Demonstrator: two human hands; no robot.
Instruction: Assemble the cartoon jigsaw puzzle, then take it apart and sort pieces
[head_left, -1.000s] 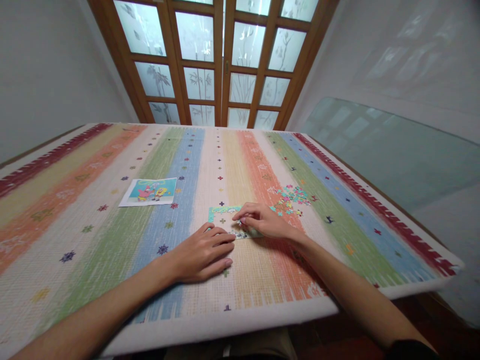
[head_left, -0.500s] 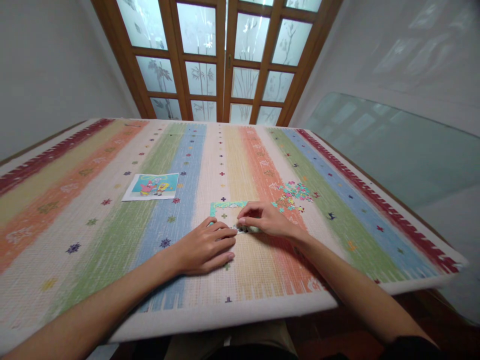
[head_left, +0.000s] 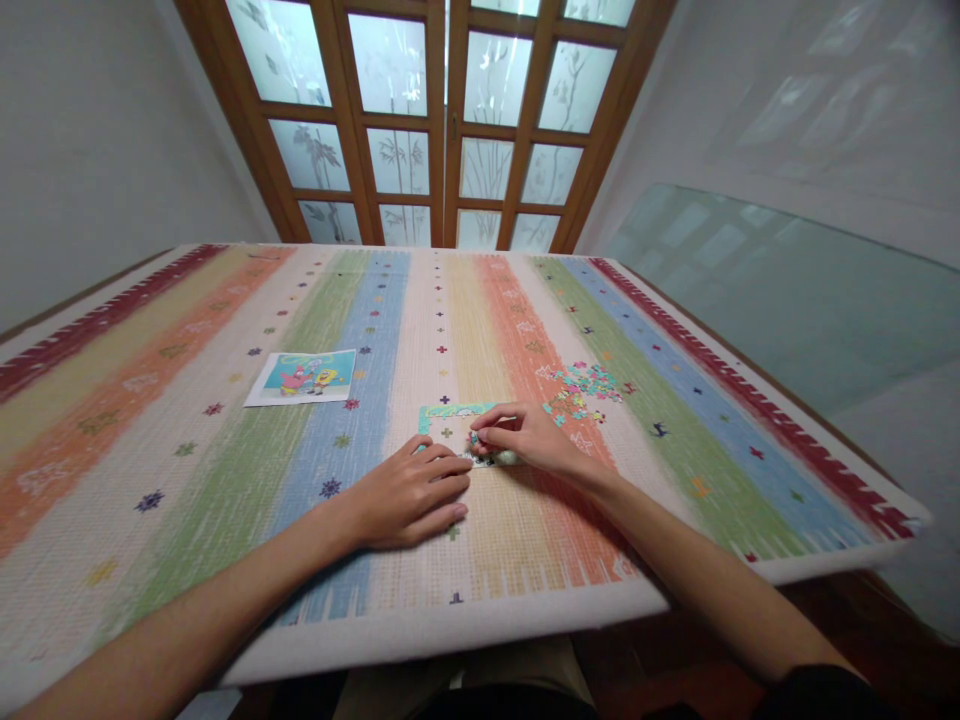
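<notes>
Puzzle piece (head_left: 474, 438) indistinct between right fingers (head_left: 501, 411)

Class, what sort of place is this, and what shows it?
Probably a room at home: a striped tablecloth, a partly built jigsaw and wooden doors with frosted panes suggest it.

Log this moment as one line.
Left hand: palm down at puzzle border | right hand: pinching puzzle piece | loose pieces: spread right of border | picture sheet: lying left of border
</notes>
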